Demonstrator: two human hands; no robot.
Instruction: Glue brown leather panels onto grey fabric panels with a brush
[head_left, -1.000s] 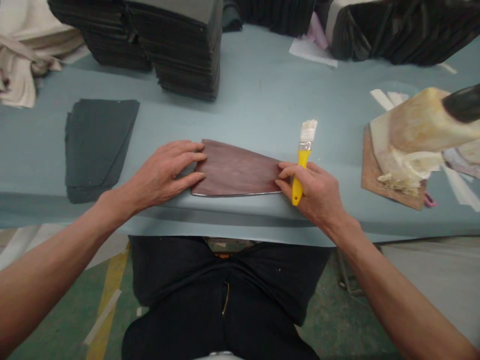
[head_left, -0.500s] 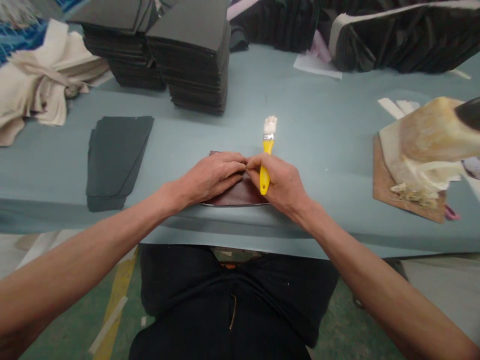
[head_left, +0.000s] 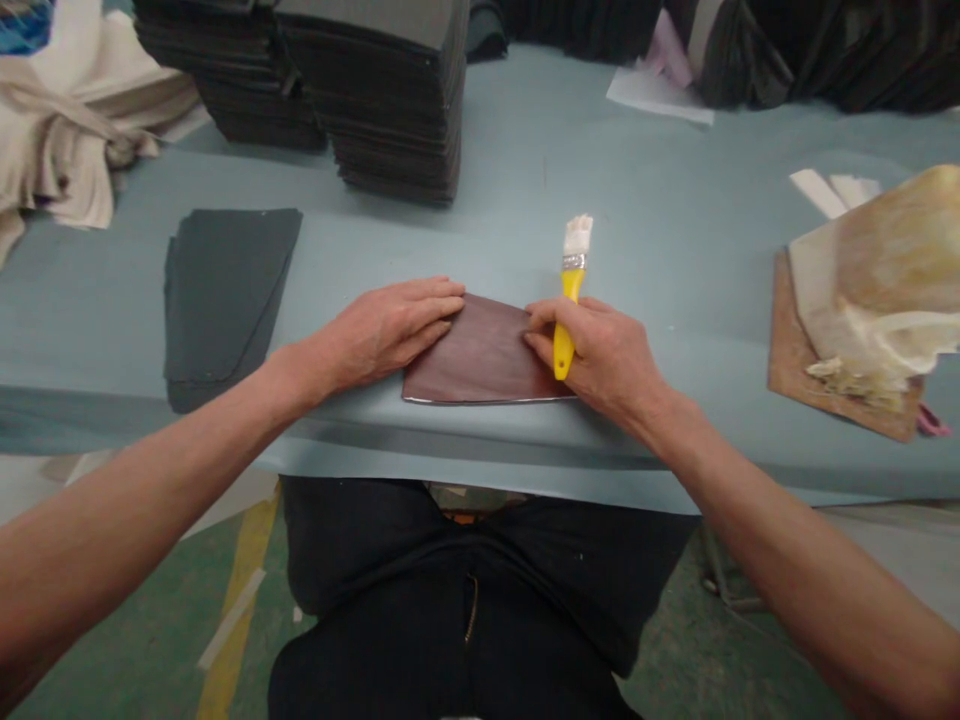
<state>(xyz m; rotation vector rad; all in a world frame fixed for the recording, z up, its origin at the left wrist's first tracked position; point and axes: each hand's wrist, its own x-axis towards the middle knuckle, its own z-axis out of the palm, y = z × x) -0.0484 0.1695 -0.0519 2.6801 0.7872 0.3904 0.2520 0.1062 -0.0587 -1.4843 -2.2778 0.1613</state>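
Observation:
A dark reddish-brown panel [head_left: 484, 350] lies flat near the table's front edge, a pale line along its near side. My left hand [head_left: 394, 325] rests on the panel's left part, fingers stretched out and flat. At the right side, my right hand [head_left: 600, 345] holds a paintbrush [head_left: 568, 320] with a yellow handle and whitish bristles pointing away from me. The thumb and index fingertips of that hand are at the panel's right edge. Part of the panel's right end is hidden under the hand.
Dark flat pieces [head_left: 225, 300] lie overlapped at left. Behind them stand tall stacks of dark panels [head_left: 397, 110] beside beige cloth [head_left: 82, 130]. On the right, a glue-crusted pale container [head_left: 877, 250] sits on a brown board [head_left: 784, 330]. More dark pieces [head_left: 847, 50] line the back.
My hands have moved apart, the left one leftward and the right one rightward with the paintbrush, showing more of the brown panel. The camera view has shifted slightly.

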